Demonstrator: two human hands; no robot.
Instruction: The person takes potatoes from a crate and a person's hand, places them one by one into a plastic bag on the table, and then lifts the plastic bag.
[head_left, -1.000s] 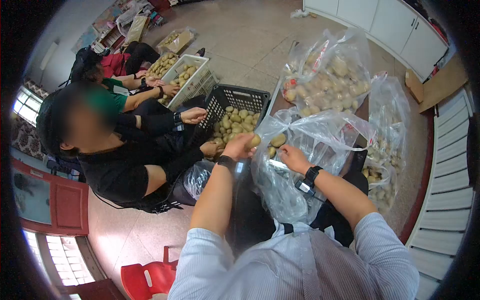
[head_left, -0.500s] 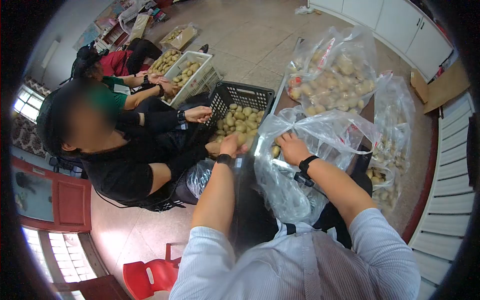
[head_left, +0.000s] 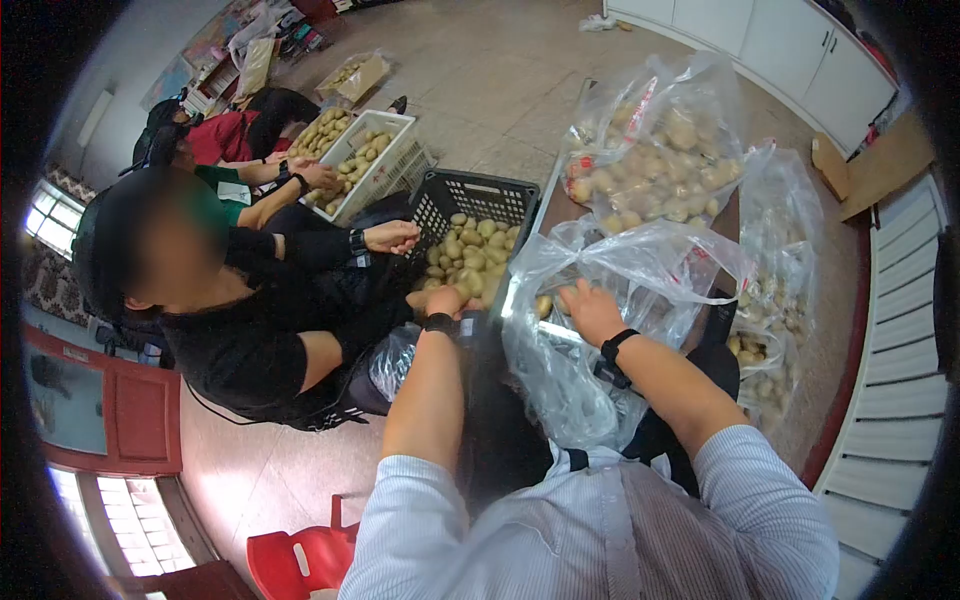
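My left hand [head_left: 446,300] reaches into the near end of a black crate [head_left: 530,192], over the potatoes [head_left: 468,252]. Motion blur and the crate's contents hide its fingertips, so its grip is unclear. My right hand [head_left: 594,312] is at the mouth of a clear plastic bag [head_left: 555,385], its fingers bent on the film. A single potato [head_left: 543,306] shows in the bag's opening, just left of those fingers. The co-worker's hand [head_left: 392,237] hangs at the crate's left side, and their other hand is low by mine.
A filled bag of potatoes [head_left: 655,170] stands beyond my bag, and another filled bag [head_left: 780,250] is at the right. Farther left, people sit by a white crate [head_left: 402,150] of potatoes. A red chair [head_left: 290,560] stands behind at lower left.
My left hand has moved slightly left and down, lower into the crate's near end. My right hand stays at the bag's mouth, shifted slightly. The view has tilted a little.
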